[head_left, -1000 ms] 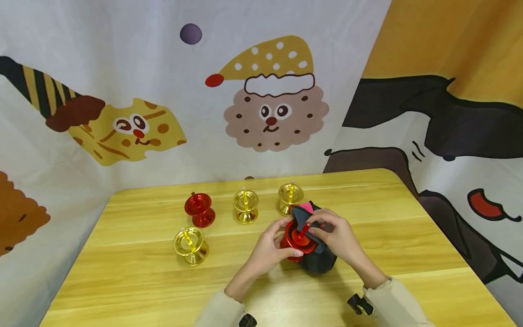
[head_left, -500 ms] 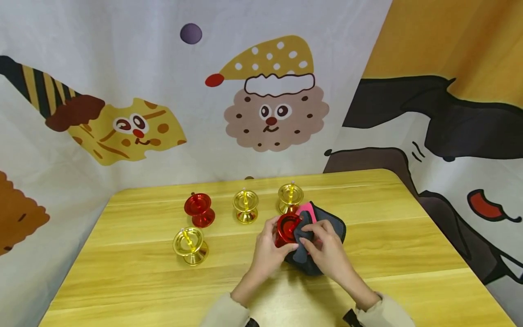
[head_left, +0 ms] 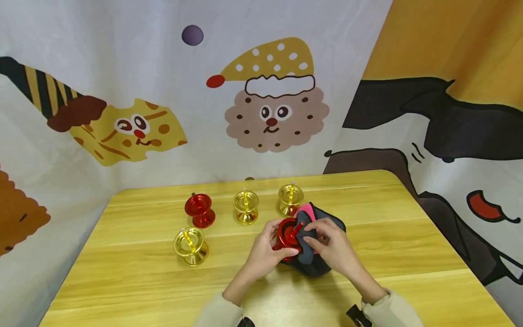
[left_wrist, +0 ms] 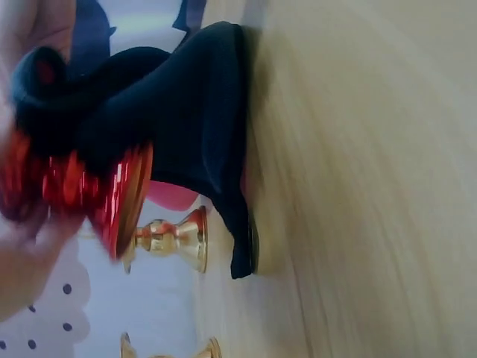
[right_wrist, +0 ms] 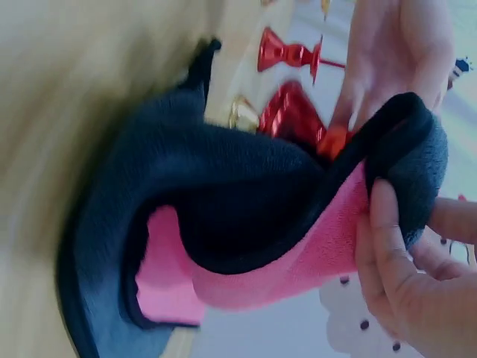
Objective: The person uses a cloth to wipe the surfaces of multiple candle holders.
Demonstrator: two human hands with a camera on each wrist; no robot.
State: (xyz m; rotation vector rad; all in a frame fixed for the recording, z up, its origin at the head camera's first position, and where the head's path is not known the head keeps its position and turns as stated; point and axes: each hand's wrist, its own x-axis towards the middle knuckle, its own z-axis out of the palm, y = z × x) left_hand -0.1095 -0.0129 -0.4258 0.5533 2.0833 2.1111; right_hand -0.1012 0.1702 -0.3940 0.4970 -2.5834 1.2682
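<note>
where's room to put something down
Free: yellow wooden table right of the soft grey cloth, and in front of the nearest gold pedestal cup. Crowded: around the cloth, with left hand, right hand and red pedestal cup.

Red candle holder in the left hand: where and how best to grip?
Grip the red candle holder probably by its narrow stem, from the left: dish and base flare wider, gray-and-pink cloth crowds its right, and a spike juts upward.

My left hand (head_left: 264,250) and the grey cloth (head_left: 305,245) hide part of the red holder (head_left: 286,232), which blurs in the left wrist view. There, a gold holder (left_wrist: 212,348) near the far edge of the table (head_left: 130,286) is cut off; the head view crops my sleeves (head_left: 219,313).
</note>
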